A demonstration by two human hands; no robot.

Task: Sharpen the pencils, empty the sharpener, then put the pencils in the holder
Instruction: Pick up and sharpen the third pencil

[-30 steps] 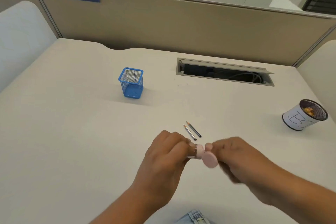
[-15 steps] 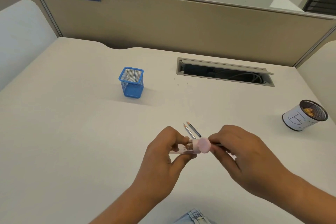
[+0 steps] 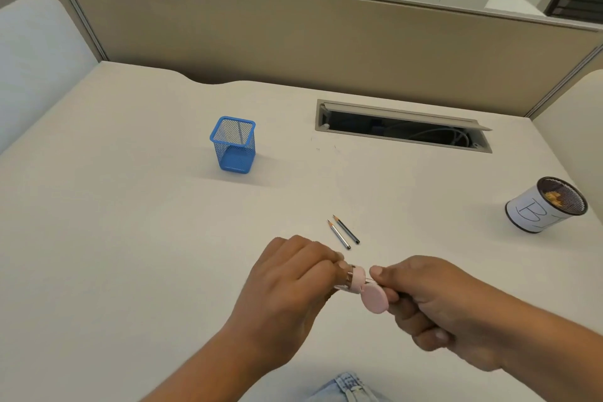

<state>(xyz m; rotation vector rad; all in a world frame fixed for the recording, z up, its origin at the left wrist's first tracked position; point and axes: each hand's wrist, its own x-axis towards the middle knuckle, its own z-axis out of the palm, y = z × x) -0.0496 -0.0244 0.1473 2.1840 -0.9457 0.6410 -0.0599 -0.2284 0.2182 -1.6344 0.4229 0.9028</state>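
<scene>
My left hand (image 3: 287, 284) grips a small pink sharpener (image 3: 357, 279) with a clear body, low over the desk's near middle. Its round pink lid (image 3: 375, 300) hangs open below. My right hand (image 3: 434, 303) is closed around a pencil whose thin tip meets the sharpener; most of that pencil is hidden in the fist. Two sharpened pencils (image 3: 342, 232) lie side by side on the desk just beyond my hands, tips pointing away. The blue mesh holder (image 3: 233, 145) stands upright, far left of the hands, with nothing in it.
A white paper-wrapped cup (image 3: 538, 209) marked "B", with shavings inside, stands at the right edge. An open cable slot (image 3: 401, 127) runs along the back of the desk (image 3: 114, 222), below a beige partition (image 3: 326, 36).
My right hand has twisted and drawn slightly right of the sharpener, and the pink lid has swung down again. The two pencils on the desk and the holder have not moved.
</scene>
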